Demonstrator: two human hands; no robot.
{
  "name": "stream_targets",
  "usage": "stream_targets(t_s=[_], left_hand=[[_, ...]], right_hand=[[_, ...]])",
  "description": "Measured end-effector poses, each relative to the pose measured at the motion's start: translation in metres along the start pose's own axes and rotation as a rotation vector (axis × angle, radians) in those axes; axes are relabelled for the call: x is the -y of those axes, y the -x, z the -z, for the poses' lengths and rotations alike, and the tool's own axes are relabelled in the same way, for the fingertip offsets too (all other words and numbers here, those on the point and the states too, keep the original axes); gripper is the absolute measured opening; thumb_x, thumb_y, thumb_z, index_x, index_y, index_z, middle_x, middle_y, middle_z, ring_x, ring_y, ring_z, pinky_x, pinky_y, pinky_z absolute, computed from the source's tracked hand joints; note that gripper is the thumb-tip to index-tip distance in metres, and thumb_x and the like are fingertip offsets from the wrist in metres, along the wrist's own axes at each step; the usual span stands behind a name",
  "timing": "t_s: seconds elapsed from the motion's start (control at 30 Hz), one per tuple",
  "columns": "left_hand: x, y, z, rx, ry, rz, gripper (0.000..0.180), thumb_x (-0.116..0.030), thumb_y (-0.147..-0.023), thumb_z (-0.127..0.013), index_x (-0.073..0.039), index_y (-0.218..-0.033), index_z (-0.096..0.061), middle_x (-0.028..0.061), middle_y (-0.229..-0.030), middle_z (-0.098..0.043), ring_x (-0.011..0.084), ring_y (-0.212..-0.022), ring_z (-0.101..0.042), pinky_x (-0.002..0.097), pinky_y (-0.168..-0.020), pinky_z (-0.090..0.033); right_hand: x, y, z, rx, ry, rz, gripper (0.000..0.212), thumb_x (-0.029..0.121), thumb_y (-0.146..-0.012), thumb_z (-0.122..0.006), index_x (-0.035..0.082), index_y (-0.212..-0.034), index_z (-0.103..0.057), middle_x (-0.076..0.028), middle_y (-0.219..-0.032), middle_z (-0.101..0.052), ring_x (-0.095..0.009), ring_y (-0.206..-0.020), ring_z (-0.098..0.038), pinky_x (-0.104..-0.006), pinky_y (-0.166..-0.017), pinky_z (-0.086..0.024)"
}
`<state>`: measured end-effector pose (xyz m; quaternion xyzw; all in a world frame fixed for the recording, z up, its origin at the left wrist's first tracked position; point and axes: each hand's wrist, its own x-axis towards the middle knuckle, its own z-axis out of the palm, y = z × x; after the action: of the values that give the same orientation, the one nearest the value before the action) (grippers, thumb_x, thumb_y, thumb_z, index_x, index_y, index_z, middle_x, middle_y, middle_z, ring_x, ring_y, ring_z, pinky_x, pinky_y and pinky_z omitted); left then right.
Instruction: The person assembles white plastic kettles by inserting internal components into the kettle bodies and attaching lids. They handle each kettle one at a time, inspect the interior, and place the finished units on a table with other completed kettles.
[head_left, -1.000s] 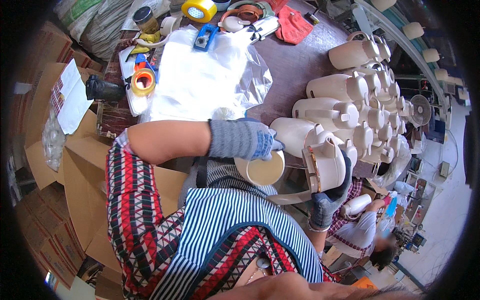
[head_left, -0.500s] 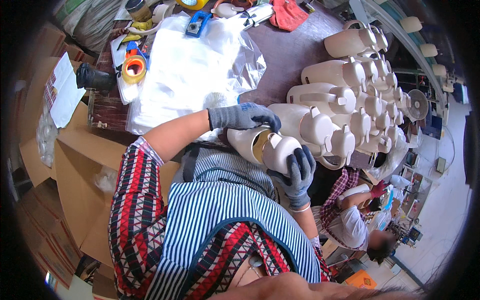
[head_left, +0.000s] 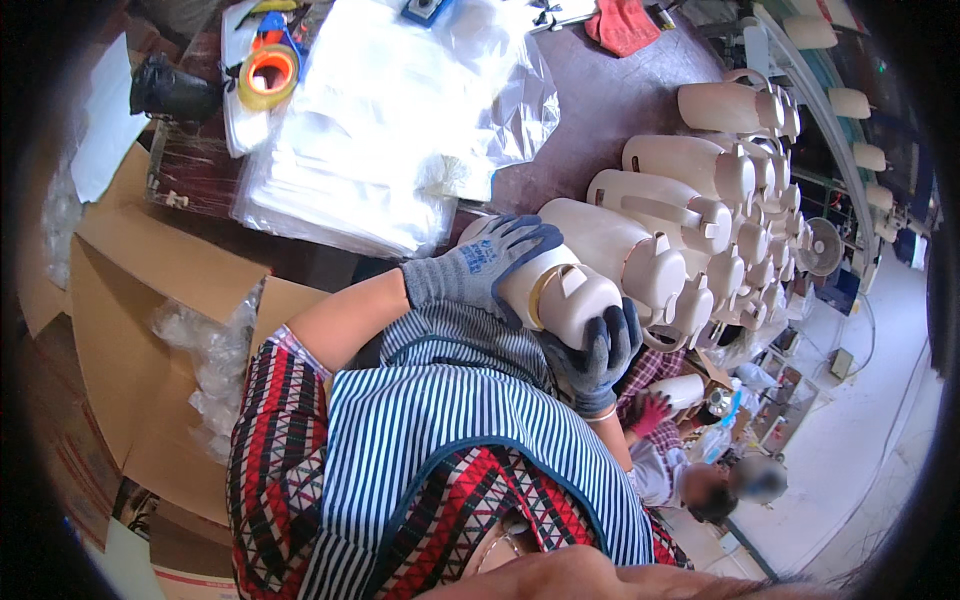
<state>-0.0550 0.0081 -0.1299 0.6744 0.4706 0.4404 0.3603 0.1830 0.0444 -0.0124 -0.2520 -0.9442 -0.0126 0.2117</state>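
Observation:
A cream thermal jug (head_left: 520, 287) lies tilted at the table's near edge, close to my apron. My left hand (head_left: 487, 262), in a grey knit glove, is wrapped over its body. At the mouth sits the cream lid (head_left: 583, 303), with a yellowish band showing between it and the body. My right hand (head_left: 603, 347), gloved in grey with dark fingers, is closed around the outer side of the lid. Whether the lid is seated fully I cannot tell. Beside it stands another cream jug (head_left: 600, 240) with its lid on, part of a group of several.
Clear plastic bags (head_left: 350, 140) are stacked on the dark table (head_left: 590, 100). A tape roll (head_left: 268, 78) and a black cup (head_left: 175, 88) sit at the left. An opened cardboard box (head_left: 130, 330) stands at my left. A co-worker (head_left: 668, 465) is at the right.
The lid has come closer to the jug's mouth, covering most of the gap. My left hand has shifted from the rim onto the body. The view has moved slightly.

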Motion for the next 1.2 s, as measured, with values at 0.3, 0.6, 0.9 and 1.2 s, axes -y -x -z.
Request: stream_targets(t_s=[0.3,0.6,0.9,1.2], left_hand=[[0.017,0.0,-0.006,-0.039,0.113,-0.042,0.12,-0.056,-0.057,-0.091,-0.012,-0.152,-0.033,0.0185,-0.15,-0.041,0.0372,-0.142,-0.035,0.0535,-0.119,-0.024],[0.022,0.001,-0.008,-0.085,0.156,-0.074,0.12,-0.053,-0.056,-0.092,-0.01,-0.152,-0.033,0.0182,-0.151,-0.041,0.0382,-0.141,-0.037,0.0547,-0.119,-0.024],[0.026,0.001,-0.012,-0.096,0.225,-0.094,0.118,-0.051,-0.057,-0.091,-0.012,-0.152,-0.035,0.0176,-0.151,-0.042,0.0376,-0.142,-0.037,0.0572,-0.119,-0.022],[0.021,0.0,0.001,-0.028,0.15,-0.047,0.122,-0.054,-0.06,-0.09,-0.01,-0.156,-0.03,0.0189,-0.156,-0.035,0.0379,-0.147,-0.03,0.0536,-0.121,-0.024]], right_hand=[[-0.003,0.005,0.001,0.054,0.049,0.02,0.081,0.036,-0.071,-0.092,0.011,-0.134,-0.049,-0.016,-0.136,-0.051,-0.047,-0.125,-0.051,-0.0573,-0.102,-0.045],[-0.012,0.005,0.001,0.082,0.001,0.017,0.092,0.039,-0.067,-0.093,0.013,-0.139,-0.043,-0.017,-0.139,-0.047,-0.047,-0.127,-0.05,-0.0612,-0.104,-0.043],[-0.024,0.014,0.003,0.067,0.053,0.059,0.103,0.052,-0.068,-0.089,0.018,-0.15,-0.038,-0.021,-0.146,-0.046,-0.044,-0.129,-0.051,-0.0586,-0.107,-0.042],[-0.021,0.022,0.0,0.126,-0.053,0.047,0.068,0.036,-0.091,-0.072,0.016,-0.149,-0.042,-0.026,-0.151,-0.037,-0.047,-0.135,-0.043,-0.0585,-0.112,-0.035]])
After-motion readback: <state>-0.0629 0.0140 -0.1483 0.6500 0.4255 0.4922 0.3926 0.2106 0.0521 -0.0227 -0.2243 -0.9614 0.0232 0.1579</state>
